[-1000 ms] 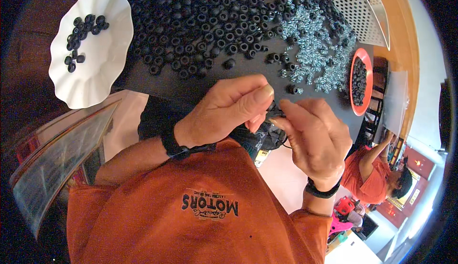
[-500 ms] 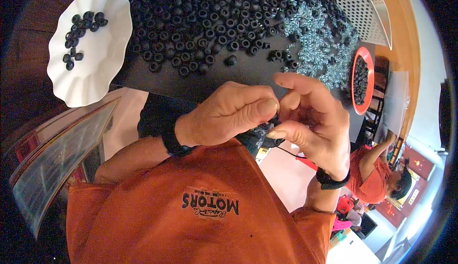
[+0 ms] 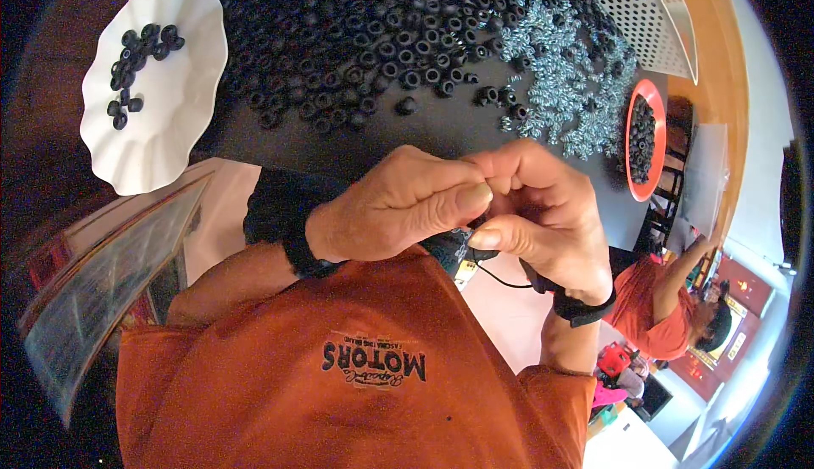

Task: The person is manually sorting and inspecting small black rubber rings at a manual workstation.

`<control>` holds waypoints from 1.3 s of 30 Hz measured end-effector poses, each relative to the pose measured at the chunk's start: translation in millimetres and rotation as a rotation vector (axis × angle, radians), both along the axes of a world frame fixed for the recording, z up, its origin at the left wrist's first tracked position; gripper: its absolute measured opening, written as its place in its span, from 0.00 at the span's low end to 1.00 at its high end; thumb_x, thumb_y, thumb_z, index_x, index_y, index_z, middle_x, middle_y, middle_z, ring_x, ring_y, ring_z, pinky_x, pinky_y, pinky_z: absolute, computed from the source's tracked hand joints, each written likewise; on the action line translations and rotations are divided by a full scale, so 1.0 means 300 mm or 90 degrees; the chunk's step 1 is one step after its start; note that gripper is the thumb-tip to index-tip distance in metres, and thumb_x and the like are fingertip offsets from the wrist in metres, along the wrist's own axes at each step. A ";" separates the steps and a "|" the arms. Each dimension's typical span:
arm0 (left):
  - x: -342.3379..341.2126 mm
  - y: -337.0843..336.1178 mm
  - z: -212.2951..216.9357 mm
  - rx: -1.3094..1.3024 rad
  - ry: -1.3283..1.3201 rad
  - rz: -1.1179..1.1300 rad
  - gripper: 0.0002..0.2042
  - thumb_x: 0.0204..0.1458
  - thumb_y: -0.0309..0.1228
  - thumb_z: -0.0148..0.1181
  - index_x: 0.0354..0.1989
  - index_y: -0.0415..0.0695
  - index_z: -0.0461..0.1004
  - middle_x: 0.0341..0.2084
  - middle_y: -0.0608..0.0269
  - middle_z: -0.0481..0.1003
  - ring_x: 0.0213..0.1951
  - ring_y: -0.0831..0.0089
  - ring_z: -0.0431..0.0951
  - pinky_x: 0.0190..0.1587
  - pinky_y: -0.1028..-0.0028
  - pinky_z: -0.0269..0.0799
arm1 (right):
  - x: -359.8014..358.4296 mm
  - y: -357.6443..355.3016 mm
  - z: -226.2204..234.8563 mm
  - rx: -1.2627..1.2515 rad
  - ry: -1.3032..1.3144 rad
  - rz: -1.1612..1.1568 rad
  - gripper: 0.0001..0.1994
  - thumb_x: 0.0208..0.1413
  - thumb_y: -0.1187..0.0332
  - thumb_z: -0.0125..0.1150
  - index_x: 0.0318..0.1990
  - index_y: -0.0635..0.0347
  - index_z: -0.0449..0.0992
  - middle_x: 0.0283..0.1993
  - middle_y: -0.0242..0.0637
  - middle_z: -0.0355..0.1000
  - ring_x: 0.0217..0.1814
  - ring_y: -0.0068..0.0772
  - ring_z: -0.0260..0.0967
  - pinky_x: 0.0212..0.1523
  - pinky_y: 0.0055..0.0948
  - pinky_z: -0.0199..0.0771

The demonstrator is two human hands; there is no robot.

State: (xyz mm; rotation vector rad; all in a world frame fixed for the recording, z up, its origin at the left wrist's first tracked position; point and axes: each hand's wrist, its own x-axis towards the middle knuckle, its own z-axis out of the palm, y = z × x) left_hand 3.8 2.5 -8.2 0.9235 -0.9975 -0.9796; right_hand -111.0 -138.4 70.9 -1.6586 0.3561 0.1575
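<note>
My left hand (image 3: 407,203) and my right hand (image 3: 547,219) meet in front of my chest, just off the table's near edge. The left thumb and forefinger are pinched together. My right fingers curl in against them, with the thumb bent underneath. Whatever lies between the fingertips is mostly hidden; only something small and dark shows there. Beyond my hands, a heap of small black ring-shaped parts (image 3: 365,45) spreads over the dark table (image 3: 339,148). To its right lies a pile of small silvery coils that look like springs (image 3: 560,70).
A white wavy-edged plate (image 3: 182,96) with several black parts stands at the left. On the right are a red dish (image 3: 634,182) of small black parts and a perforated white tray (image 3: 636,11). Another person in an orange shirt (image 3: 649,304) is farther right.
My right hand has moved a little left, and its forefinger has closed in against the left fingertips. The left hand has barely moved.
</note>
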 end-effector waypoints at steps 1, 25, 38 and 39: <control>0.001 0.001 -0.001 0.012 -0.018 -0.005 0.14 0.60 0.37 0.46 0.29 0.40 0.72 0.20 0.59 0.73 0.22 0.65 0.75 0.26 0.70 0.67 | -0.001 0.000 0.003 -0.002 0.001 -0.003 0.17 0.46 0.70 0.70 0.42 0.62 0.72 0.28 0.24 0.65 0.29 0.15 0.60 0.29 0.18 0.63; -0.018 -0.010 0.044 0.108 0.010 0.040 0.20 0.61 0.41 0.45 0.22 0.40 0.70 0.14 0.67 0.68 0.19 0.79 0.68 0.22 0.75 0.61 | -0.016 0.018 -0.073 0.154 -0.052 -0.075 0.09 0.53 0.72 0.63 0.38 0.63 0.71 0.30 0.26 0.68 0.32 0.14 0.64 0.33 0.17 0.66; -0.050 -0.021 0.053 0.096 0.207 0.003 0.16 0.63 0.41 0.44 0.29 0.42 0.68 0.18 0.75 0.61 0.20 0.88 0.58 0.23 0.84 0.53 | -0.068 0.033 0.013 -0.342 -0.230 -0.069 0.22 0.38 0.71 0.73 0.45 0.67 0.76 0.30 0.30 0.67 0.25 0.19 0.59 0.24 0.19 0.57; -0.050 -0.021 0.061 0.129 0.188 0.013 0.16 0.63 0.40 0.44 0.29 0.42 0.68 0.18 0.74 0.61 0.20 0.88 0.58 0.23 0.84 0.53 | -0.062 0.046 0.010 -0.351 -0.229 -0.080 0.22 0.38 0.71 0.73 0.45 0.67 0.76 0.30 0.30 0.67 0.25 0.19 0.59 0.24 0.19 0.57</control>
